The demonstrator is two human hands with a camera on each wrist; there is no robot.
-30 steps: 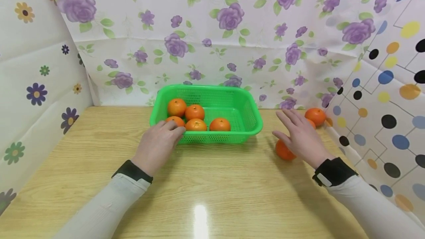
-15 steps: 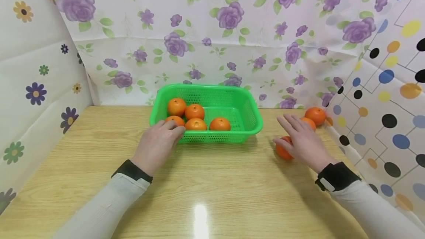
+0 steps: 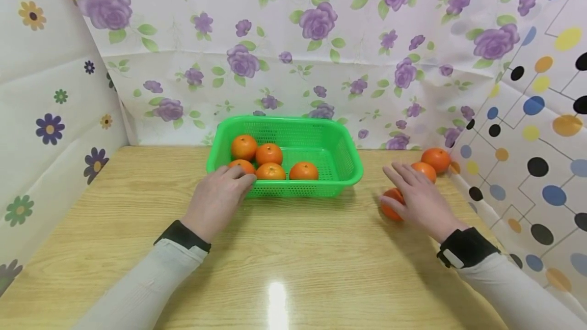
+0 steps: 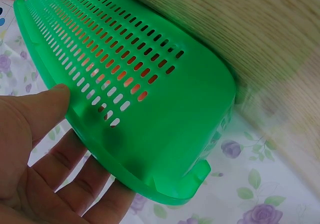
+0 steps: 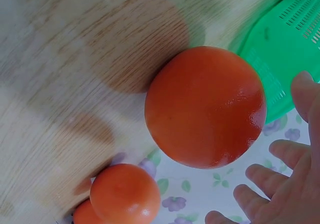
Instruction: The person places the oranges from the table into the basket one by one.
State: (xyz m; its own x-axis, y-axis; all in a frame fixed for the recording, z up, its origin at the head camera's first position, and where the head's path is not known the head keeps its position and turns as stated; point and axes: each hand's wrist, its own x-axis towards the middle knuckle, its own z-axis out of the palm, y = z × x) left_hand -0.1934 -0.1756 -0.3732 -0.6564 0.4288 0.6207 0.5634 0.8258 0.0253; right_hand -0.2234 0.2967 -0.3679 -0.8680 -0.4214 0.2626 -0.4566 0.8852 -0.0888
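A green plastic basket (image 3: 341,185) with slotted walls stands at the back middle of the table, several oranges inside it. My left hand (image 3: 219,197) grips its near left rim; in the left wrist view the thumb (image 4: 52,104) lies on the outer wall and the fingers reach over the rim. On the right, my right hand (image 3: 419,200) is held with fingers spread above a loose orange (image 3: 391,205), covering part of it. The right wrist view has this orange (image 5: 205,106) on the table in front of the fingers, with nothing in the palm.
Two more oranges lie behind the right hand, one (image 3: 424,171) nearer and one (image 3: 435,160) in the back right corner. Flowered sheeting (image 3: 284,80) rises behind the basket, and a dotted sheet (image 3: 518,167) borders the right side. The wooden table (image 3: 293,248) spreads in front.
My right hand has moved slightly nearer and to the right over the loose orange, uncovering more of the orange behind it. My left hand and the basket have stayed put.
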